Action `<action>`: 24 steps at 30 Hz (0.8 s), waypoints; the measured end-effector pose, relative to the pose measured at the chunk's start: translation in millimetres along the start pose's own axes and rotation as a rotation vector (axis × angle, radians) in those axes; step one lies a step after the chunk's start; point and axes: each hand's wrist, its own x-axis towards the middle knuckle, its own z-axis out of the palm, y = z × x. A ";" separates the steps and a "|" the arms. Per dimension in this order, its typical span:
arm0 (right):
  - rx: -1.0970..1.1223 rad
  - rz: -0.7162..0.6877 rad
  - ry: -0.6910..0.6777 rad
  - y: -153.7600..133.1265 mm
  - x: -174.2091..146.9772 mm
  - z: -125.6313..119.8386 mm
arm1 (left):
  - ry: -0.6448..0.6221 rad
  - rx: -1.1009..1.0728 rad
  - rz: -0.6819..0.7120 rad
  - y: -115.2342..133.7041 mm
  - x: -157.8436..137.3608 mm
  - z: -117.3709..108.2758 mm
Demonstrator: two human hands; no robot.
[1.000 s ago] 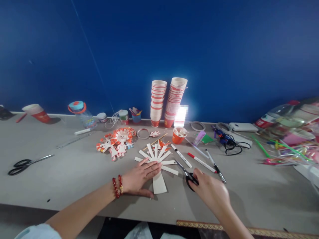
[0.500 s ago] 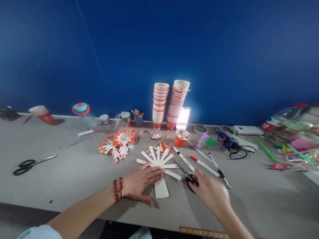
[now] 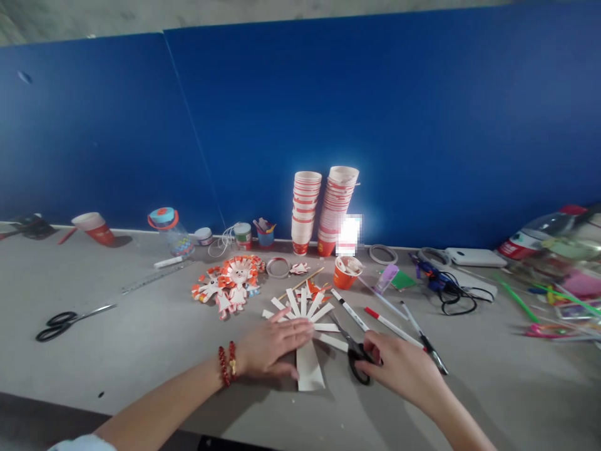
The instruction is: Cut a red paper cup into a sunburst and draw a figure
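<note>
Gripping scissors (image 3: 355, 348) by their black handles, a person's right hand (image 3: 399, 363) aimed the blades by the strip ends of a white paper cutout (image 3: 310, 368) on the desk (image 3: 164, 357); whether metal met paper, I could not tell. The left hand (image 3: 275, 344) lay flat over the cutout's centre. Clean work, it seemed, called for a firm palm, fingertips clear of the blades and elbow room beside the markers (image 3: 350, 310).

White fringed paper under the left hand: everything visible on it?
The white fringed paper looks like thin card. Narrow strips splay like rays from its middle; one wider panel flares toward the near table edge. It lies roughly flat on the gray table, left hand spread over its middle. Whether the scissors touch its right-hand strips is unclear.
</note>
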 end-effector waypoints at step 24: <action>0.398 -0.501 0.317 -10.3 27.9 38.3 | 0.154 0.319 -0.420 -122.5 89.6 -15.6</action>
